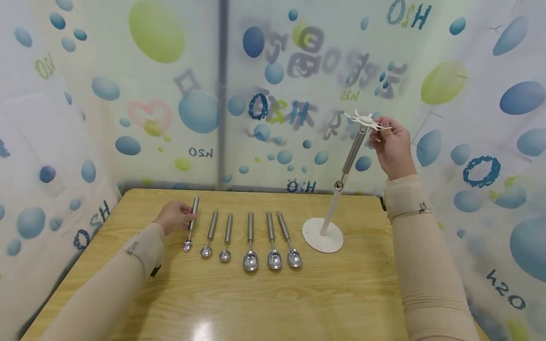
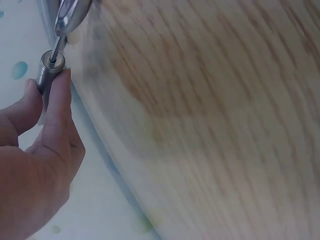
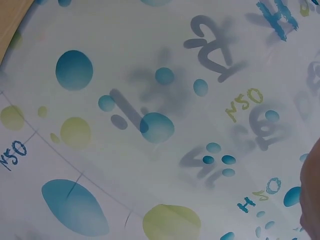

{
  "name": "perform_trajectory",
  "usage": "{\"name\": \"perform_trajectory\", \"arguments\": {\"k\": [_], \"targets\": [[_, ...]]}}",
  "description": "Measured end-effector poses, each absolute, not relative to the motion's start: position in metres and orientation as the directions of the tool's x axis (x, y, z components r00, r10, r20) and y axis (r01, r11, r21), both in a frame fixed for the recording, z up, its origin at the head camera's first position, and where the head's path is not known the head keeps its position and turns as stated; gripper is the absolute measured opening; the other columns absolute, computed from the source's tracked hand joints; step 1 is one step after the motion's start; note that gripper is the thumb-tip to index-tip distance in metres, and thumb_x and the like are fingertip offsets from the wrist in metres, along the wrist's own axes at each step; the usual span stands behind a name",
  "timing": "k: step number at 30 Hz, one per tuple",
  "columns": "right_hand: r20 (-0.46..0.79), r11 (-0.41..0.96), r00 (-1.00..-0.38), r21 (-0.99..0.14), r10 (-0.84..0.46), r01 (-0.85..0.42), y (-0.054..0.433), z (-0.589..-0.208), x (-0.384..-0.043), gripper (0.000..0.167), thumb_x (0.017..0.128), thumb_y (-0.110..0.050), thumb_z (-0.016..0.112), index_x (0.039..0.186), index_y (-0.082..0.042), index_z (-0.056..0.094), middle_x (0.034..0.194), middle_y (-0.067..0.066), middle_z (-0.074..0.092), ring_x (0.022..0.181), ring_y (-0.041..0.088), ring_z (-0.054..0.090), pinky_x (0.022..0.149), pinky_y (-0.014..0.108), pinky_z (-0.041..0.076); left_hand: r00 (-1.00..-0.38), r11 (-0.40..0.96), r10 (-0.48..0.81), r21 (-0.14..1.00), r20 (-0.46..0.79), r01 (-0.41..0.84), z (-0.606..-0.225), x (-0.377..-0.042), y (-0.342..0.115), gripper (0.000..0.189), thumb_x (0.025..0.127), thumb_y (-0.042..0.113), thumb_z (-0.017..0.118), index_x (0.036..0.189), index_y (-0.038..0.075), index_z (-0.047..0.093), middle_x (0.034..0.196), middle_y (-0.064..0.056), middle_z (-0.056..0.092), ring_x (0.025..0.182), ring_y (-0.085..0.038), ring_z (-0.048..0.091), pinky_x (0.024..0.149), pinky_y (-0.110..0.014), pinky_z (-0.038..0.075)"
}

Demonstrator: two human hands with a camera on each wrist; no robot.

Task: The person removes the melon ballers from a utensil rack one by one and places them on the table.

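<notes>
My left hand pinches the handle of a small metal scoop at the left end of a row. The left wrist view shows thumb and fingertips on the steel handle, with the shiny bowl beyond it. My right hand is raised and pinches one curved arm of the white hook top of a hanging rack. Another metal scoop hangs from that top, in front of the white pole. Only an edge of the right hand enters the right wrist view.
To the right of the left hand, several metal scoops lie side by side, small-bowled ones first, then larger ones. The rack's round white base stands on the wooden table. A patterned curtain hangs behind the table.
</notes>
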State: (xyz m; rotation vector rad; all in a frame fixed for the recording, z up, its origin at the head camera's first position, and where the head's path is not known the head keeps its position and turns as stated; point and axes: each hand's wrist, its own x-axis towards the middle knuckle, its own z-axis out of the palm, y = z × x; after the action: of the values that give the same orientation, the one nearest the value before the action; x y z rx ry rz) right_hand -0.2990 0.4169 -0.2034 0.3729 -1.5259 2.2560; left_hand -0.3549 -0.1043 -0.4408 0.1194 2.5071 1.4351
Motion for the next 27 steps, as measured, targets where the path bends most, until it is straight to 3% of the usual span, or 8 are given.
{"name": "perform_trajectory", "arguments": {"k": [9, 19, 27], "targets": [[0.419, -0.313, -0.893, -0.837, 0.162, -0.45, 0.419, -0.204, -0.296, 0.031, 0.08, -0.027, 0.062, 0.09, 0.003, 0.057, 0.071, 0.009, 0.051, 0.062, 0.018, 0.04, 0.048, 0.025, 0.036, -0.942, 0.571, 0.219, 0.816, -0.256, -0.089, -0.446, -0.356, -0.108, 0.039, 0.088, 0.011, 0.06, 0.119, -0.01, 0.05, 0.109, -0.023, 0.058, 0.085, -0.02, 0.063, 0.073, -0.034, 0.056], [0.449, -0.301, -0.882, -0.829, 0.142, -0.471, 0.418, -0.202, -0.297, 0.028, 0.083, -0.025, 0.06, 0.086, 0.003, 0.057, 0.065, 0.008, 0.05, 0.057, 0.017, 0.038, 0.046, 0.024, 0.036, -0.954, 0.684, 0.163, 0.726, -0.25, -0.073, -0.457, -0.362, -0.116, 0.027, 0.083, 0.018, 0.067, 0.096, -0.006, 0.061, 0.077, -0.01, 0.061, 0.063, -0.015, 0.062, 0.059, -0.027, 0.055], [0.426, -0.307, -0.893, -0.839, 0.143, -0.449, 0.416, -0.202, -0.297, 0.029, 0.082, -0.025, 0.061, 0.089, 0.003, 0.057, 0.069, 0.009, 0.049, 0.061, 0.018, 0.04, 0.047, 0.025, 0.037, -0.957, 0.685, 0.139, 0.723, -0.253, -0.091, -0.454, -0.362, -0.117, 0.028, 0.084, 0.017, 0.067, 0.1, -0.006, 0.062, 0.081, -0.012, 0.064, 0.067, -0.016, 0.062, 0.06, -0.028, 0.056]]}}
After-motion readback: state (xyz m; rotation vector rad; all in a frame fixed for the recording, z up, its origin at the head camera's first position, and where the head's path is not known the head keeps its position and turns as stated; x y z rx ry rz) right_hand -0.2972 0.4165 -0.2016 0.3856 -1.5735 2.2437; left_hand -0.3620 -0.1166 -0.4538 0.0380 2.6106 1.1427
